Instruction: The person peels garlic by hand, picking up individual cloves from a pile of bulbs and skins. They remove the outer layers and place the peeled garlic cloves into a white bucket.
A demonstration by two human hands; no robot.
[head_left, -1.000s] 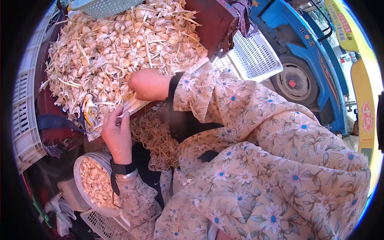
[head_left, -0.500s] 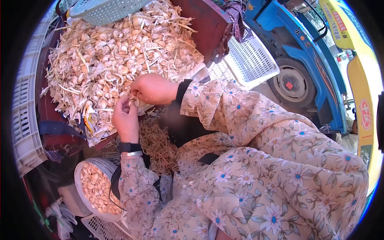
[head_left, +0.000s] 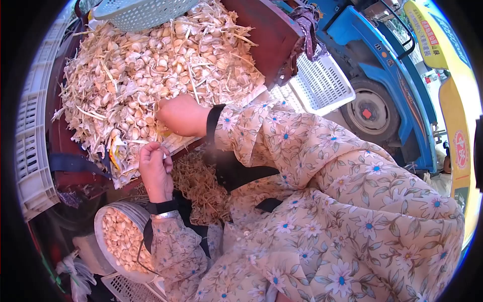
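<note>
A large heap of garlic cloves [head_left: 146, 75], mixed with dry skins and stalk bits, is spread in front of me. My right hand [head_left: 182, 116] rests at the heap's near edge with fingers curled down; its fingertips are hidden, so what they hold does not show. Just below and to the left, my left hand [head_left: 156, 170] is closed, a small pale garlic clove [head_left: 164, 155] showing at its fingers. The two hands are apart. Beneath my left forearm stands a white bucket [head_left: 98, 221] filled with peeled-looking cloves [head_left: 123, 236].
A pale green basket [head_left: 146, 15] sits on the heap's far side. White plastic crates stand at the left [head_left: 32, 151] and beyond the heap [head_left: 324, 83]. Dry stalks [head_left: 201, 191] lie below my hands. A blue vehicle [head_left: 382, 75] is parked at the right.
My hands were together over a clove; now they are apart. My right hand has shifted slightly left, onto the heap's edge, and my left hand has drawn down toward me.
</note>
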